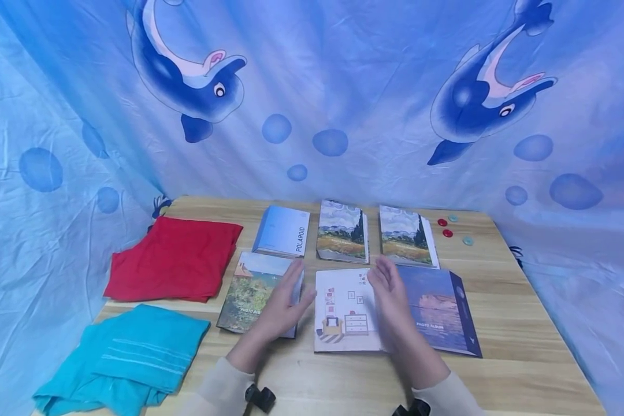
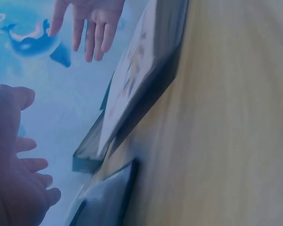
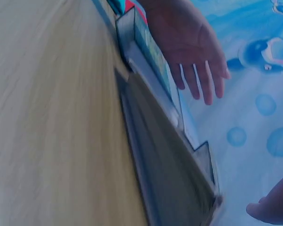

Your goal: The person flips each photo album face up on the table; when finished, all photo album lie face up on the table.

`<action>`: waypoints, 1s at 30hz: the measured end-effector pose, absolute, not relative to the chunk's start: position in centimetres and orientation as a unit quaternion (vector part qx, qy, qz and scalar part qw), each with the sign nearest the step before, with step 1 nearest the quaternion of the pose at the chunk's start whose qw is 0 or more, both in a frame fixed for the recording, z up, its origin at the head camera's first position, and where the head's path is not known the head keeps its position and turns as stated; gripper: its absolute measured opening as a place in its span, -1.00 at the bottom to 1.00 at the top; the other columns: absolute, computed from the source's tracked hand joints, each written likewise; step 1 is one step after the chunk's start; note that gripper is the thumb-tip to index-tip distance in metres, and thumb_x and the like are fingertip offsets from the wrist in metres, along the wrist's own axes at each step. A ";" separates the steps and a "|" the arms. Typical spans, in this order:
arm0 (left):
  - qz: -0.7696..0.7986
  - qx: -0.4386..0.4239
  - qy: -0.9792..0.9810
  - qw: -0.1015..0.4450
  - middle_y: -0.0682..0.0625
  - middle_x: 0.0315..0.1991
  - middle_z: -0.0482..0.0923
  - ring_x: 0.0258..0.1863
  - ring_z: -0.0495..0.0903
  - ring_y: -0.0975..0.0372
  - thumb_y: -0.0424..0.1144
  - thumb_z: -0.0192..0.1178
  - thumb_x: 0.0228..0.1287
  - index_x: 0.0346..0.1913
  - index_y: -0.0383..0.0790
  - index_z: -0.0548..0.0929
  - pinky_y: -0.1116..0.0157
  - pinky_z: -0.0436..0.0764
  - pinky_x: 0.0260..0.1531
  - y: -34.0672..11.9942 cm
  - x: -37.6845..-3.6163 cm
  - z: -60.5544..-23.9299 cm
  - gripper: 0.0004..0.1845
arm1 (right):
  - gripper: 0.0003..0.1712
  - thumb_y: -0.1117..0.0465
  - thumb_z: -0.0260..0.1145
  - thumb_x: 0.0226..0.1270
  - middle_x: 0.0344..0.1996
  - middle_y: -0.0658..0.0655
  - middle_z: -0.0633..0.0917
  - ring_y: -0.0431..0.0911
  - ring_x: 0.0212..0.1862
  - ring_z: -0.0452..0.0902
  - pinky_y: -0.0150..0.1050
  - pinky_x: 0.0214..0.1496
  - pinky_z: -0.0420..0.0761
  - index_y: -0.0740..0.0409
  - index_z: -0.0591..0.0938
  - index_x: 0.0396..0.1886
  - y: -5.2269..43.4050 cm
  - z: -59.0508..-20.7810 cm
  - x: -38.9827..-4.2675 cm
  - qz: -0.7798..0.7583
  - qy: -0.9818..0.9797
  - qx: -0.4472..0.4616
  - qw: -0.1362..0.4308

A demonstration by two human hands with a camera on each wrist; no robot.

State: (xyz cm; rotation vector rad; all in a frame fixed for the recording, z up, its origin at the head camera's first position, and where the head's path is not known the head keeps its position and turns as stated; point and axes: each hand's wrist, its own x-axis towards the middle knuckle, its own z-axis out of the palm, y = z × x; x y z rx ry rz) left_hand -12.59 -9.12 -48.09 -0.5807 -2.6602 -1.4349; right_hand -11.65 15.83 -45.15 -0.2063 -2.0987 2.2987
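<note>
While both hands hover over the front row of albums, neither holds anything: the left hand (image 1: pixel 283 303) and the right hand (image 1: pixel 390 294) are spread, fingers straight, palms turned toward each other. Between them lies the white album (image 1: pixel 343 312), flat on the table (image 1: pixel 525 341), its cover showing a drawing of furniture. The palms flank its two long edges, a posture that suits closing in on it from both sides; contact cannot be confirmed from the head view, and the wrist views show the fingers clear of the cover.

Adjacent items:
- Green album (image 1: pixel 249 292), just left of the white one, partly under the left hand.
- Dark blue album (image 1: pixel 442 315), touching or just beside the white one's right edge, behind the right hand.
- Back row: the Polaroid album (image 1: pixel 283 231) and two landscape albums (image 1: pixel 343 231) (image 1: pixel 407 236).
- Red cloth (image 1: pixel 174 257) and teal cloth (image 1: pixel 130 358), folded at the left.
- Small red and blue discs (image 1: pixel 447 228), back right.

The neighbouring albums leave little room for fingers at either side of the white one. A dolphin curtain (image 1: pixel 312 104) encloses the table.
</note>
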 end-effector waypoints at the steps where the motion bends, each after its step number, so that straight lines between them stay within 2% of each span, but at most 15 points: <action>1: -0.466 -0.189 -0.864 0.028 -0.19 0.62 -0.03 0.58 -0.03 -0.01 0.06 0.15 0.48 0.60 -0.21 0.12 -0.11 0.02 0.50 -8.8 -12.5 -48.2 -0.20 | -0.17 0.12 0.22 0.53 0.58 0.18 0.14 0.06 0.58 0.02 -0.02 0.60 0.05 0.13 0.05 0.62 16.1 -45.3 -11.6 0.731 -0.679 -0.068 0.012; 5: -0.469 -0.185 -0.864 0.002 -0.11 0.64 -0.10 0.60 -0.10 0.05 0.15 0.11 0.47 0.61 -0.17 0.09 -0.08 -0.03 0.51 -7.5 -12.0 -48.5 -0.16 | -0.16 0.08 0.20 0.56 0.59 0.20 0.12 0.09 0.59 0.01 0.02 0.58 0.07 0.15 0.01 0.64 16.9 -45.9 -11.2 0.705 -0.705 -0.078 0.006; 11: -0.479 -0.190 -0.857 -0.022 -0.22 0.62 -0.08 0.59 -0.09 -0.06 0.10 0.13 0.46 0.58 -0.26 0.17 -0.13 0.00 0.50 -5.7 -11.1 -49.3 -0.19 | -0.20 0.12 0.18 0.57 0.59 0.23 0.10 0.12 0.59 -0.03 0.04 0.59 0.02 0.18 0.05 0.63 17.1 -47.3 -10.5 0.692 -0.715 -0.100 -0.012; 16: -0.468 -0.189 -0.859 -0.079 -0.22 0.62 -0.11 0.60 -0.14 -0.08 0.18 0.12 0.43 0.59 -0.26 0.13 -0.14 -0.02 0.50 -4.6 -10.5 -49.7 -0.13 | -0.25 0.18 0.16 0.57 0.58 0.31 0.09 0.16 0.60 -0.08 0.05 0.61 -0.06 0.25 0.09 0.60 16.8 -48.6 -10.3 0.695 -0.710 -0.107 -0.012; 23: -0.455 -0.175 -0.868 -0.092 -0.12 0.64 -0.19 0.61 -0.27 0.01 0.21 0.14 0.39 0.59 -0.22 0.15 -0.15 -0.06 0.50 -3.8 -10.6 -50.3 -0.11 | -0.44 0.35 0.14 0.53 0.46 0.41 0.31 0.22 0.53 0.12 0.03 0.58 0.10 0.41 0.31 0.45 16.4 -49.4 -10.0 0.701 -0.701 -0.133 0.016; 30: -0.455 -0.167 -0.868 -0.103 -0.05 0.65 -0.25 0.61 -0.32 0.02 0.28 0.24 0.25 0.59 -0.19 0.16 -0.17 -0.05 0.50 -2.8 -10.7 -50.7 0.00 | -0.52 0.44 0.11 0.49 0.37 0.41 0.42 0.23 0.46 0.26 0.05 0.53 0.22 0.39 0.43 0.36 16.1 -49.8 -10.0 0.696 -0.699 -0.162 0.036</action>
